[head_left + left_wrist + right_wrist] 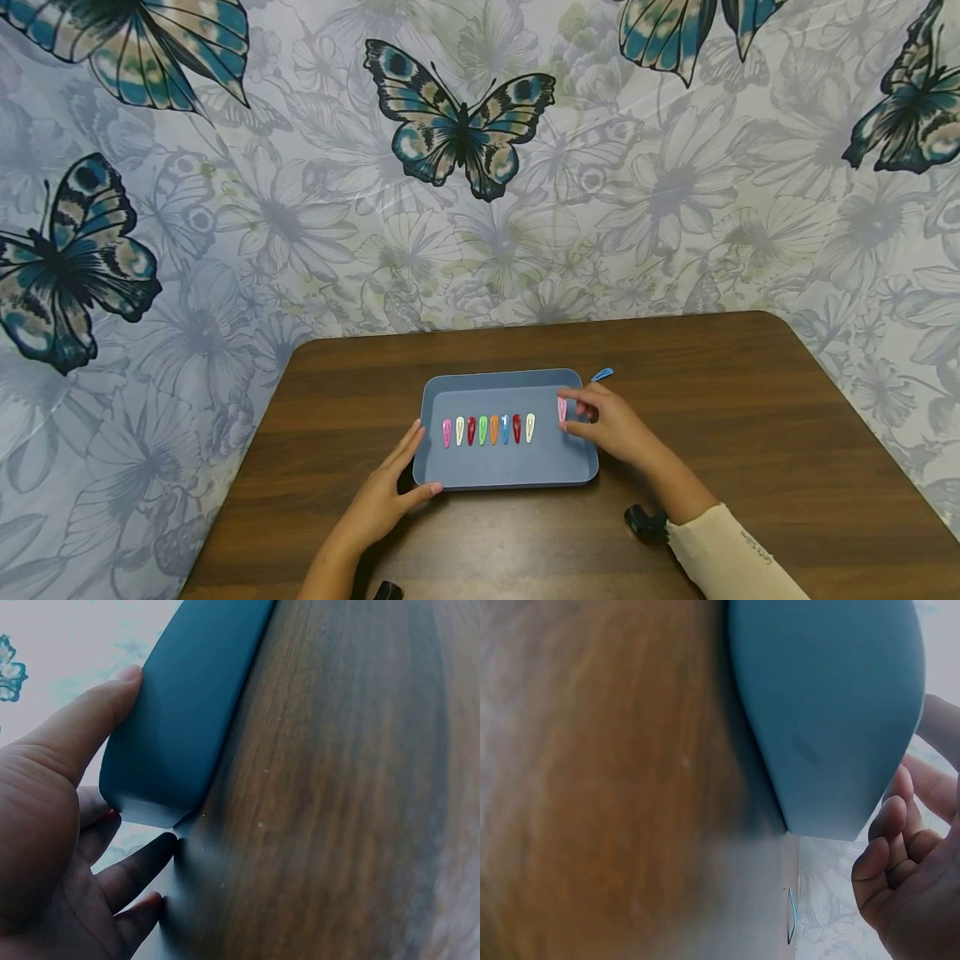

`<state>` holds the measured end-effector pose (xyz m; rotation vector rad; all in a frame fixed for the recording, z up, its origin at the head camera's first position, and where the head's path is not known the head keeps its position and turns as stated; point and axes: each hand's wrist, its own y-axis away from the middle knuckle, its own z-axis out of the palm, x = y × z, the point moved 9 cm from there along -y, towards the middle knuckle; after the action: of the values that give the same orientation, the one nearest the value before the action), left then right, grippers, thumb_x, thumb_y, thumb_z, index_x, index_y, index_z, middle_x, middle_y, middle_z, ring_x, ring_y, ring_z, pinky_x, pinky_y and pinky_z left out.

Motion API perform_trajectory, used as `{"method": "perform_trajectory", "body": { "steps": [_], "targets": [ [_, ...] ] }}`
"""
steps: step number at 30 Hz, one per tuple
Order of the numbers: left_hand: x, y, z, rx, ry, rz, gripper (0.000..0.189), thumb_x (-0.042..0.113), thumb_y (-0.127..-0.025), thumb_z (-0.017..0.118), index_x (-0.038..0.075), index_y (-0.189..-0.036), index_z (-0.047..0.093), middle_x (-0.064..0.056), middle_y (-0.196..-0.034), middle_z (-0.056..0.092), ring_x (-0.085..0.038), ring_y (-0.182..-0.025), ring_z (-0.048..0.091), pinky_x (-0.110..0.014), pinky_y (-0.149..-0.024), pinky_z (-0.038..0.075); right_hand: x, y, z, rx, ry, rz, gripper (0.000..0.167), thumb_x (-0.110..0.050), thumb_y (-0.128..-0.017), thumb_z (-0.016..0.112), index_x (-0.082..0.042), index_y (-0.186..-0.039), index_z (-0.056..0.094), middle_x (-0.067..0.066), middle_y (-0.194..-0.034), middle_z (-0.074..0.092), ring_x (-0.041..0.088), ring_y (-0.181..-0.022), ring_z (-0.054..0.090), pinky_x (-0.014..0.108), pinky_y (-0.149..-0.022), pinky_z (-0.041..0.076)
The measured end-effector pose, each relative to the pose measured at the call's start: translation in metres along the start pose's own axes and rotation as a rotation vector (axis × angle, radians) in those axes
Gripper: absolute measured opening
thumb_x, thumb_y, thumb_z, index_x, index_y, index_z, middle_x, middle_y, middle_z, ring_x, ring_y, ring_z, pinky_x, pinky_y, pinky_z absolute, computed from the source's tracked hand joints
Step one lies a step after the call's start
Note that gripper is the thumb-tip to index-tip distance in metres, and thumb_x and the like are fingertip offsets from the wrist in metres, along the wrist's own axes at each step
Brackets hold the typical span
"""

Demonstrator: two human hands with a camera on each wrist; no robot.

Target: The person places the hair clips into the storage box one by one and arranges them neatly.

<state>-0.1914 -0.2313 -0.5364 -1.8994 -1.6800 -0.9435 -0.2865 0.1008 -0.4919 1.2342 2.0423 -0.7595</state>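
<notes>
A blue-grey tray [502,471] lies on the table with a row of several snap hair clips in pink, cream, red, green, orange and blue. The row's left end is a pink clip [447,433]; its right end is a cream clip [530,427]. Over the tray's right part, my right hand [611,421] pinches another pink hair clip [562,409] lengthwise between thumb and index finger. That clip is hidden in the right wrist view by the tray's wall [825,720]. My left hand [382,500] touches the tray's near left corner, thumb at the rim, fingers extended along the side.
A blue hair clip [602,374] lies on the brown wooden table [720,400], just beyond the tray's far right corner. Behind the table hangs a floral cloth [510,250] with printed butterflies. A black wrist device [647,525] shows by the right sleeve.
</notes>
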Motion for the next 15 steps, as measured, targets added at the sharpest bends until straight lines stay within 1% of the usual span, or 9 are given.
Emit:
{"method": "perform_trajectory", "body": {
  "steps": [5,9,11,15],
  "targets": [
    [0.0,0.0,0.0,0.004,-0.001,0.007,0.095,0.056,-0.086,0.073,0.034,-0.162,0.02,0.019,-0.17,0.009,-0.029,-0.157,0.02,-0.067,-0.119,0.024,0.0,0.001,0.004,0.0,0.03,0.002,0.051,-0.025,-0.081,0.086,-0.012,-0.129,0.071,0.002,-0.085,0.05,0.012,-0.075,0.043,0.022,-0.063,0.038],
    [-0.001,0.0,0.001,0.011,-0.004,0.007,0.095,0.054,-0.087,0.074,0.034,-0.162,0.021,0.017,-0.171,0.01,-0.029,-0.156,0.021,-0.068,-0.119,0.024,0.0,0.001,0.007,0.003,0.082,0.006,0.052,-0.028,-0.081,0.087,-0.016,-0.129,0.072,0.005,-0.085,0.052,0.012,-0.076,0.042,0.023,-0.064,0.036],
    [-0.001,0.0,0.001,0.014,-0.008,0.006,0.094,0.053,-0.087,0.074,0.034,-0.162,0.021,0.016,-0.171,0.011,-0.029,-0.156,0.021,-0.068,-0.119,0.024,-0.001,0.001,0.009,0.008,0.104,0.009,0.052,-0.029,-0.08,0.087,-0.017,-0.128,0.072,0.004,-0.086,0.053,0.013,-0.08,0.043,0.025,-0.067,0.036],
    [-0.002,0.001,0.001,0.017,-0.009,0.009,0.094,0.052,-0.087,0.074,0.035,-0.162,0.021,0.015,-0.171,0.011,-0.029,-0.156,0.021,-0.069,-0.118,0.024,-0.007,0.0,0.012,0.02,0.154,-0.024,0.052,-0.029,-0.079,0.088,-0.016,-0.127,0.073,-0.003,-0.087,0.06,0.015,-0.091,0.047,0.034,-0.08,0.035]
  ]
}}
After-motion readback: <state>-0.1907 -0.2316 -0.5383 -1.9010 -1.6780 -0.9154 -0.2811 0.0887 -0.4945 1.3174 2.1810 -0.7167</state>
